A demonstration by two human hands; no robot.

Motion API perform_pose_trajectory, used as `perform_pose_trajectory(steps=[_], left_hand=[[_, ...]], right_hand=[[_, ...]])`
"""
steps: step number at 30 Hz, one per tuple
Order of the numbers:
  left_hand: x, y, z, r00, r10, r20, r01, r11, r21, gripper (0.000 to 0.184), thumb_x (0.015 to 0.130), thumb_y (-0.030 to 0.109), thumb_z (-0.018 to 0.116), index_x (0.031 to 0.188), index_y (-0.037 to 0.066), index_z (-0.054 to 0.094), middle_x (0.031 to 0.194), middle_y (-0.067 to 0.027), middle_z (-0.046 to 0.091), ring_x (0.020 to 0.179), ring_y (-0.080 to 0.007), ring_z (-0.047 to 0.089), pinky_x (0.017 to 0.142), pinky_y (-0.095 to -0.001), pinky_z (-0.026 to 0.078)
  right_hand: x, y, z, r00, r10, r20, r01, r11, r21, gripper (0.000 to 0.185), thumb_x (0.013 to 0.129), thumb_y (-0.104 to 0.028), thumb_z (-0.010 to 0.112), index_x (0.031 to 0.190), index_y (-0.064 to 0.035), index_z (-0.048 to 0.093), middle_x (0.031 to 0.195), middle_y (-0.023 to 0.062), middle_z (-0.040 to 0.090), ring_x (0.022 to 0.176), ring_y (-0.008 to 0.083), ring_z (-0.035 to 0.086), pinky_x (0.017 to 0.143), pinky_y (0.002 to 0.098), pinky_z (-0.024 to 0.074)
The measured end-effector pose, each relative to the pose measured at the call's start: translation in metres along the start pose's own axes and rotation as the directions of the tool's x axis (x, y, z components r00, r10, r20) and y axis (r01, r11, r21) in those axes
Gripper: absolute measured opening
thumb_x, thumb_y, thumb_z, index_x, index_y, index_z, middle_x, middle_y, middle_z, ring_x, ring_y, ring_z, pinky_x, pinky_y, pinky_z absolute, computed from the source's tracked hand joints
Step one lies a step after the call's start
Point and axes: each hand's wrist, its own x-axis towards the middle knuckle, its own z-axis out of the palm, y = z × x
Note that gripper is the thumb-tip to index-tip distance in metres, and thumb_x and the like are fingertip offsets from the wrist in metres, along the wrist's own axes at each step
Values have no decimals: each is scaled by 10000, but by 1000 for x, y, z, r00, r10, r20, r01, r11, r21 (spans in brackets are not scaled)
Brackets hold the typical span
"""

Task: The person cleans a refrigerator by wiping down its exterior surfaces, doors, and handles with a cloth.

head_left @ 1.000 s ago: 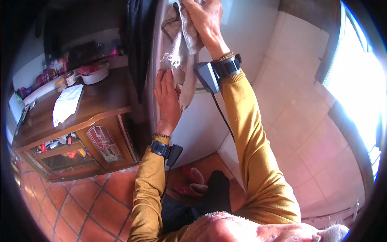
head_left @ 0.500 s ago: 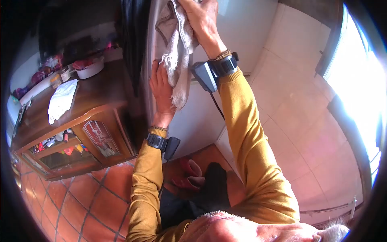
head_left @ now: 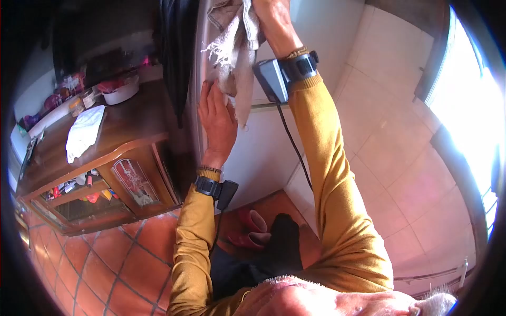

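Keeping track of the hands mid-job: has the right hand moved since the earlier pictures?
Yes. The right hand has shifted up the picture, toward its top edge, judged against the wooden cabinet.

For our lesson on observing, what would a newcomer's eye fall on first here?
Two mustard-yellow fabric sleeves run up the middle, towards a frayed beige cloth hanging at the top beside the bare right hand. Glaring white daylight shows at far right. At left, a white cloth lies on a brown wooden cabinet.
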Motion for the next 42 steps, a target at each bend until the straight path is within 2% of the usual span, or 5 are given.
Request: perform_pose_trajectory(steps=[7,9,35,37,42], left_hand=[[4,5,-6,995,-54,88,55,998,-14,650,803,-31,594,1398,-88,341,1441,-280,370,1373,-425,326,1116,-499,283],[4,3,-3,998,-34,47,35,999,-13,666,802,-40,589,1412,-82,327,1443,-275,369,1375,-420,323,1122,-498,274],[4,6,-5,998,-53,40,55,997,-46,651,813,-52,580,1423,-26,353,1411,-227,429,1367,-405,349,1069,-498,326],[3,5,-4,999,-39,16,39,999,-36,650,819,-36,583,1426,-22,349,1398,-232,434,1363,-406,349,1070,-497,324],[1,5,-3,999,-48,20,49,995,-87,654,809,-35,583,1419,-36,348,1403,-238,426,1356,-410,354,1074,-502,314]], right_hand=[[-7,5,1,947,-318,-52,299,927,-226,352,728,-267,733,844,62,688,746,148,693,682,208,664,678,349,537],[-3,-9,2,999,47,9,-46,995,-89,304,797,-260,670,850,39,646,716,49,637,627,111,583,559,269,477],[-4,-3,-4,996,50,79,-54,998,45,255,872,-250,643,852,4,644,736,9,621,629,79,566,552,238,455],[-3,16,-1,973,-224,-62,223,974,-31,352,746,-269,724,850,65,689,765,123,691,676,189,654,659,332,536],[-28,31,-3,997,6,-74,-3,999,40,282,771,-224,713,848,44,673,756,102,667,627,141,621,583,289,521]])
